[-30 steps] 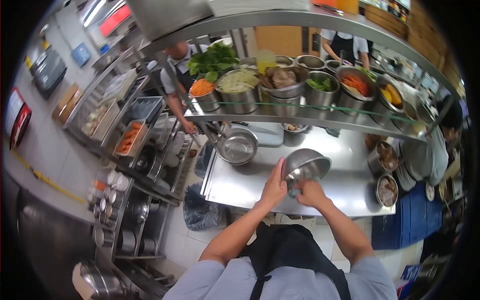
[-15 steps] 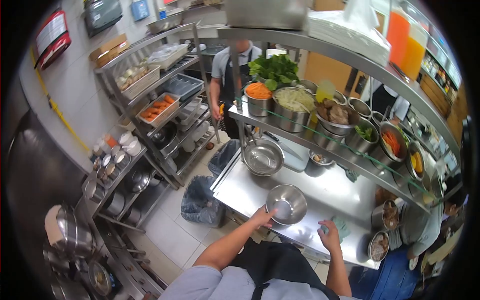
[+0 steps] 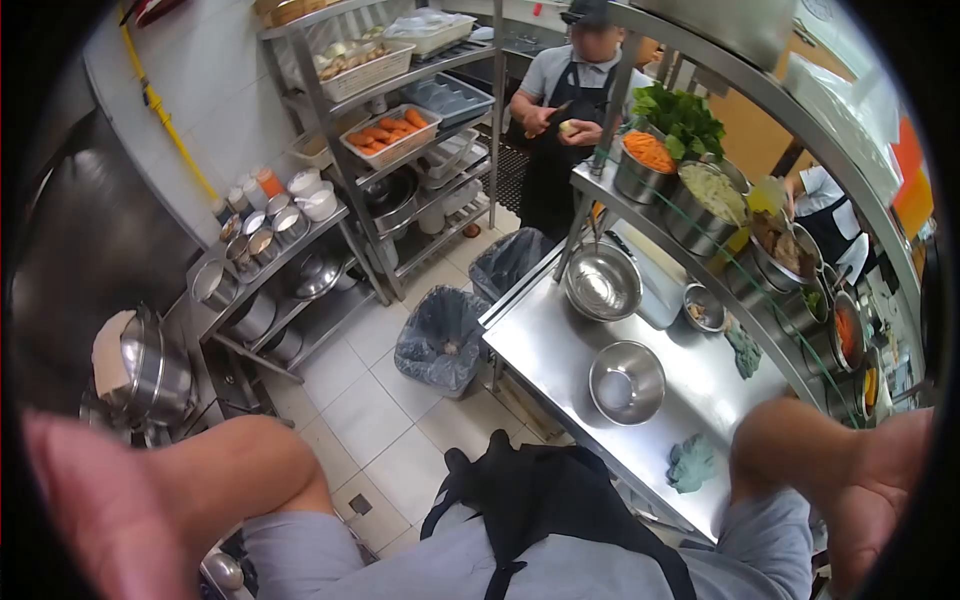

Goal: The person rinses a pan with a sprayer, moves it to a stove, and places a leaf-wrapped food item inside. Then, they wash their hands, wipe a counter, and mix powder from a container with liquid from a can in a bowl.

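Note:
My left hand [image 3: 110, 510] is raised close to the camera at the left edge, palm partly showing and blurred. My right hand [image 3: 875, 500] is likewise raised at the right edge, its palm turned inward. The fingers of both are cut off or smeared, and I see nothing held. Both hands are apart from the steel table [image 3: 545, 340]. On that table stands a metal mixing bowl [image 3: 628, 383]. A crumpled green cloth-like piece [image 3: 691, 463] lies nearer to my right arm.
Another metal bowl [image 3: 603, 282], a small bowl [image 3: 704, 307] and a second crumpled green piece [image 3: 743, 350] are farther back. Vegetable containers [image 3: 712, 208] line the shelf above. Lined bins [image 3: 440, 340] stand left of the table. A co-worker [image 3: 565, 110] holds a knife beyond.
My left hand has left the bowl and risen to the left edge. My right hand has risen away from the green piece to the right edge. The view has turned left.

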The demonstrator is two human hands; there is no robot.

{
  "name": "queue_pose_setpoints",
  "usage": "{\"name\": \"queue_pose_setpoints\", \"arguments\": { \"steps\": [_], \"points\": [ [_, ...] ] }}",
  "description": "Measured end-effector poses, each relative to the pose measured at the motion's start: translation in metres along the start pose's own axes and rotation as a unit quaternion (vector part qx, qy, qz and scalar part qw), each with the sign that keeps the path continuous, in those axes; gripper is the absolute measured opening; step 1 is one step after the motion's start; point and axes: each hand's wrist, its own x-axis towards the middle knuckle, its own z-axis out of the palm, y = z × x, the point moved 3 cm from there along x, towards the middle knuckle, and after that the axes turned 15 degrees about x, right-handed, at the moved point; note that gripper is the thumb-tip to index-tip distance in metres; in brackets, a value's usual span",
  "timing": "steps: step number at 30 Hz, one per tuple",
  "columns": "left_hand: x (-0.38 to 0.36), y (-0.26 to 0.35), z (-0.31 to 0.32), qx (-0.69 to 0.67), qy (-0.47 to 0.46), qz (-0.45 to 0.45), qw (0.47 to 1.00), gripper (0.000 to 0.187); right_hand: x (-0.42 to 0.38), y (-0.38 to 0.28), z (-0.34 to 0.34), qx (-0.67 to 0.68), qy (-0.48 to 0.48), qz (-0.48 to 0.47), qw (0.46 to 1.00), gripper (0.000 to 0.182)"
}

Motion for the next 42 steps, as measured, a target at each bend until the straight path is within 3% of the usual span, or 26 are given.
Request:
{"name": "queue_pose_setpoints", "arguments": {
  "steps": [3,13,30,34,36,38,39,40,41,42],
  "points": [
    [0.026,0.02,-0.024,0.013,-0.015,0.049,0.999,0.03,0.022,0.015,0.04,0.031,-0.003,-0.045,0.999,0.028],
    [0.021,0.021,-0.059,0.072,-0.018,0.058,0.996,0.029,0.048,0.039,0.09,0.058,-0.011,-0.113,0.992,0.031],
    [-0.067,-0.069,-0.012,-0.028,0.081,-0.001,0.996,0.028,0.065,0.004,0.11,-0.069,-0.08,-0.045,0.993,0.038],
    [-0.11,-0.091,-0.013,0.065,0.077,-0.11,0.989,0.028,0.039,0.022,0.122,-0.085,-0.009,0.004,0.996,0.039],
    [-0.156,-0.091,-0.001,0.135,-0.005,-0.272,0.953,0.028,-0.006,0.033,0.118,-0.097,-0.041,0.117,0.988,0.039],
    [-0.204,-0.084,0.015,0.132,-0.191,-0.451,0.862,0.021,-0.058,0.052,0.151,0.016,-0.076,0.297,0.952,0.029],
    [-0.241,-0.075,0.023,0.117,-0.236,-0.471,0.842,0.018,-0.09,0.051,0.177,0.061,-0.037,0.395,0.916,0.022],
    [-0.294,-0.055,0.027,0.084,-0.297,-0.567,0.764,0.017,-0.133,0.043,0.196,0.035,-0.018,0.505,0.862,0.019],
    [-0.34,-0.023,0.021,0.055,-0.339,-0.65,0.678,0.019,-0.171,0.035,0.214,0.064,-0.068,0.585,0.806,0.016],
    [-0.41,0.027,0.003,0.059,-0.465,-0.637,0.612,0.021,-0.201,0.022,0.24,0.06,-0.093,0.611,0.784,0.012]
  ]
}}
